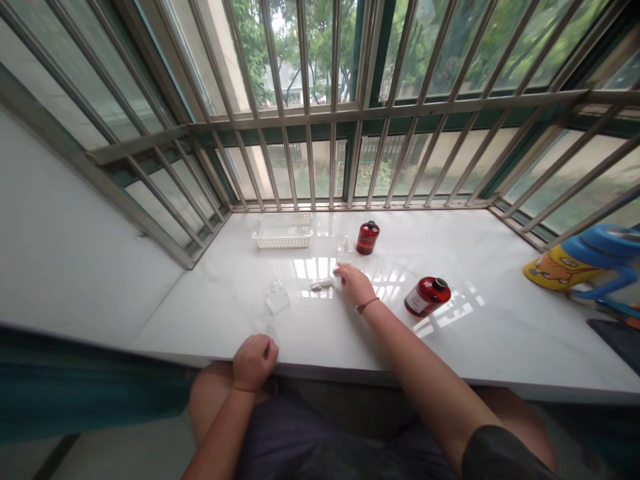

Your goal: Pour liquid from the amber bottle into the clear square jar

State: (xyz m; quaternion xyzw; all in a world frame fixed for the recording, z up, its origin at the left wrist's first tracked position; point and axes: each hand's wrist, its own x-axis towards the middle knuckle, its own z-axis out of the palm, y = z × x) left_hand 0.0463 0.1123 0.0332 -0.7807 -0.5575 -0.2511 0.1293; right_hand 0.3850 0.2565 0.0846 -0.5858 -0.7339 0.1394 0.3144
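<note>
Working at a white marble window ledge (465,347) here, sitting right up against its near edge, with steel window bars (400,113) running along the far side. There's a good stretch of slab between the near edge and the bars, and more to the right of the stuff in the middle. Off at the right end sit a blue and yellow toy-like thing (583,260) and a dark flat item (617,341), partly cut off by the frame.

The surface is glossy and throws back window light in bright patches. Far left there's a white plastic basket (284,231), with a red bottle with a black cap (367,238) toward the far middle and a bigger labelled red bottle (427,297) to the right.

Right hand (354,283) is stretched out flat-ish, fingers low on the slab, no visible grip. Just beside its fingertips is a small silvery tube (321,285), with a small see-through container (345,248) just past the hand and a see-through cube-shaped piece (277,298) further left. Left hand (255,362) is curled closed, empty as far as I can tell, resting on the near edge.
</note>
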